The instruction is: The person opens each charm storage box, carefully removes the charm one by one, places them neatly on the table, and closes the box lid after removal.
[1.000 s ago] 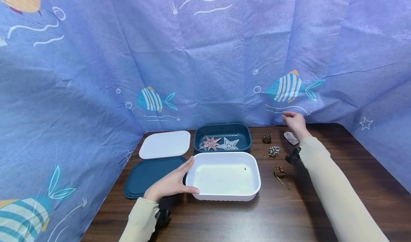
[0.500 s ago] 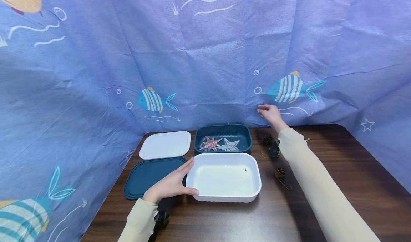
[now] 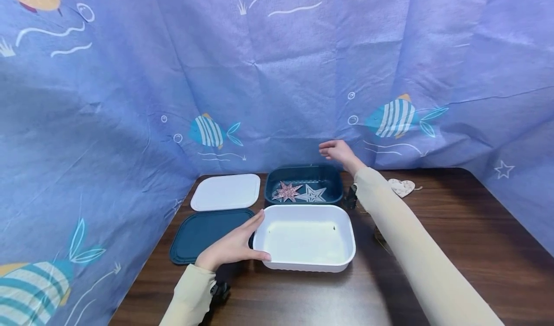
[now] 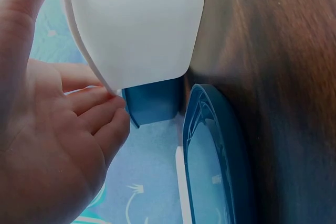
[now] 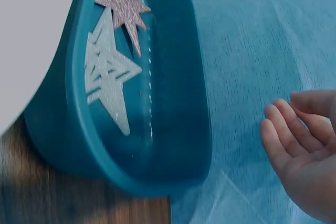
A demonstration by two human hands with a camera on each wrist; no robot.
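My left hand (image 3: pixel 230 245) holds the left end of a white plastic box (image 3: pixel 305 242), thumb on the front rim and fingers at the back corner. In the left wrist view its fingertips (image 4: pixel 116 103) lie right at the rim. Behind stands a dark blue box (image 5: pixel 136 187). Inside are a pink glitter star (image 3: pixel 287 191) and a silver cut-out star (image 3: pixel 312 194). My right hand (image 3: pixel 339 152) hovers over that box's back right corner. Its fingers are loosely bent, and nothing shows between them in the right wrist view (image 5: pixel 307 150).
To the left lie a white lid (image 3: pixel 225 191) and a dark blue lid (image 3: pixel 205 234). Beyond the right forearm is a pale heart ornament (image 3: pixel 401 187) with a string. The sleeve mostly hides the pinecones. A blue fish-print cloth (image 3: pixel 281 100) hangs behind the table.
My right hand has moved left, from above the heart ornament, past the pinecones, to over the dark blue box. The left hand and the white box keep their place.
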